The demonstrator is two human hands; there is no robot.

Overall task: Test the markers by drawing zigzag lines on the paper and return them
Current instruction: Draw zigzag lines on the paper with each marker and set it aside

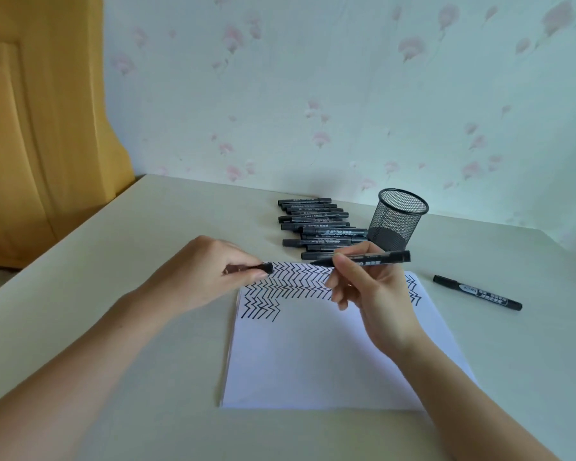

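Black plastic marker [363,259] is being pinched, uncapped, in the right hand [369,287] above the paper [313,354]; its cap [265,268] is being gripped by the left hand [213,274], just beside the tip; a stray mark or inked finger is being risked if the two are being brought together off-line. One mesh cup [398,219] is being shown, one loose marker [478,292] to the right, and a row of roughly ten markers [316,227], not exactly countable.

Beige worktop [120,261] set against a pale wall [313,94] papered with pink flowers. Yellow wooden door [40,128] at the left. Black mesh cup [398,221] upright near the wall, open end up.
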